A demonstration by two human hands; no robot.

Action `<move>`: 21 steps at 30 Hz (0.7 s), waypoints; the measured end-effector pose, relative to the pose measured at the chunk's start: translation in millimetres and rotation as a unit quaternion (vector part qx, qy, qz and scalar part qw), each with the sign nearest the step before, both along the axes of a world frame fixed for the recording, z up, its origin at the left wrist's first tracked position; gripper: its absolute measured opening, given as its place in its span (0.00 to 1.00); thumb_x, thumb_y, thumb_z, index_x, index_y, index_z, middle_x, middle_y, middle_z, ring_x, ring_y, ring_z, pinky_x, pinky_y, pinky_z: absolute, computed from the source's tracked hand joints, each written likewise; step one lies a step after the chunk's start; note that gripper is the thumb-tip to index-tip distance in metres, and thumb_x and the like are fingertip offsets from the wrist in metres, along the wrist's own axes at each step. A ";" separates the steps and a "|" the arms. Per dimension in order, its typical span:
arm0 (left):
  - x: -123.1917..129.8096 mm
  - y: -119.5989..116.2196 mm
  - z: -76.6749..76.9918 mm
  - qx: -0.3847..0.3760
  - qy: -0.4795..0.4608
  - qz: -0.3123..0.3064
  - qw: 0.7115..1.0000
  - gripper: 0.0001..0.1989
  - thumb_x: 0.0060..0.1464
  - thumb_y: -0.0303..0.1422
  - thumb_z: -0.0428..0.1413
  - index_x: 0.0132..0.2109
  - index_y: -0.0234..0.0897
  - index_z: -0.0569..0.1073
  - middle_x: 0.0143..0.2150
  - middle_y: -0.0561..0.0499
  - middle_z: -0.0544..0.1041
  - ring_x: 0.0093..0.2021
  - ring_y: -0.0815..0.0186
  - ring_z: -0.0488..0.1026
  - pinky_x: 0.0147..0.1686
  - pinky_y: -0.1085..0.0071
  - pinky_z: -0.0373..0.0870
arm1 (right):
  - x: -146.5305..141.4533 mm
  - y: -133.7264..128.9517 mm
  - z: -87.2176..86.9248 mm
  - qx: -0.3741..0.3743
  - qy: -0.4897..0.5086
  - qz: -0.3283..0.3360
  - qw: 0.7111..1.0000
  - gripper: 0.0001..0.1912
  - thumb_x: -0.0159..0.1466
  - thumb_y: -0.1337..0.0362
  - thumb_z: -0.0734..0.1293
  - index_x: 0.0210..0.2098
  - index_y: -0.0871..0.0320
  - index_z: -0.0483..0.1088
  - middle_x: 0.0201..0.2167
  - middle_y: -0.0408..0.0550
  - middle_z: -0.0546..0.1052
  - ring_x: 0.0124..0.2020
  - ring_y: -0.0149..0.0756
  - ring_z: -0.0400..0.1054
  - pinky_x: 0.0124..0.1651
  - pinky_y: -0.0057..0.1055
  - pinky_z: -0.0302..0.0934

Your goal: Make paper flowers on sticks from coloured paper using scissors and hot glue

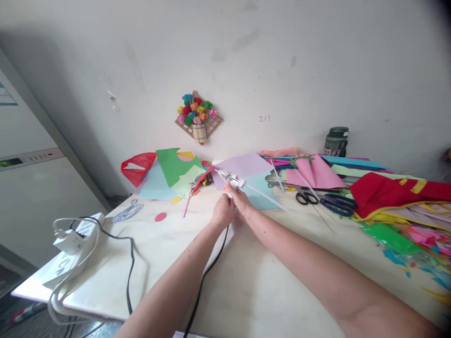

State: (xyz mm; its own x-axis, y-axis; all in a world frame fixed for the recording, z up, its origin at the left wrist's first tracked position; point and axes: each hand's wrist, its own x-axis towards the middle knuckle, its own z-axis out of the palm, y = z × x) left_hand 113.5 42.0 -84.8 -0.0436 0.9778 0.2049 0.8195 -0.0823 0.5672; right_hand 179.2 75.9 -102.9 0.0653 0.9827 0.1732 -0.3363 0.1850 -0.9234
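Observation:
A white glue gun (235, 181) with a black cord is held above the middle of the table, its nozzle pointing to the back left. A long translucent glue stick (266, 196) sticks out behind it to the right. My left hand (223, 211) is closed round the lower part of the handle. Fingers of my right hand (241, 201) wrap the gun's body and upper handle, touching my left hand. Behind the gun lie a lilac sheet (246, 164) and a light blue sheet (262, 199).
A power strip (88, 227) with cables sits at the left edge, near a coiled cord (128, 211). Green paper (176, 166) lies back left. Scissors (306, 198), a red cloth (380, 195) and coloured scraps cover the right side. A bottle (336, 141) stands by the wall.

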 end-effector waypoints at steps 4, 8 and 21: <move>-11.8 -0.4 6.2 0.035 0.000 0.162 0.986 0.17 0.55 0.41 0.39 0.41 0.34 0.65 0.38 0.41 0.74 0.39 0.57 0.71 0.34 0.66 0.64 | 0.0 -1.9 -4.1 0.073 -0.103 0.055 0.990 0.22 0.54 0.48 0.59 0.36 0.58 0.70 0.36 0.44 0.74 0.41 0.35 0.65 0.46 0.31 0.55; -41.4 0.6 5.6 0.022 0.069 0.278 0.958 0.22 0.54 0.45 0.36 0.40 0.35 0.67 0.37 0.40 0.74 0.39 0.53 0.71 0.36 0.61 0.63 | 4.6 10.0 -21.4 0.023 -0.208 -0.040 0.977 0.20 0.53 0.50 0.58 0.31 0.59 0.71 0.32 0.47 0.74 0.37 0.37 0.66 0.43 0.32 0.56; -61.6 -6.0 -10.3 -0.032 0.254 0.216 0.942 0.20 0.53 0.38 0.40 0.35 0.32 0.74 0.34 0.40 0.76 0.36 0.58 0.72 0.33 0.67 0.64 | 17.4 12.3 -18.0 -0.003 -0.408 -0.138 0.902 0.21 0.60 0.54 0.51 0.22 0.57 0.66 0.20 0.44 0.71 0.25 0.30 0.64 0.28 0.25 0.53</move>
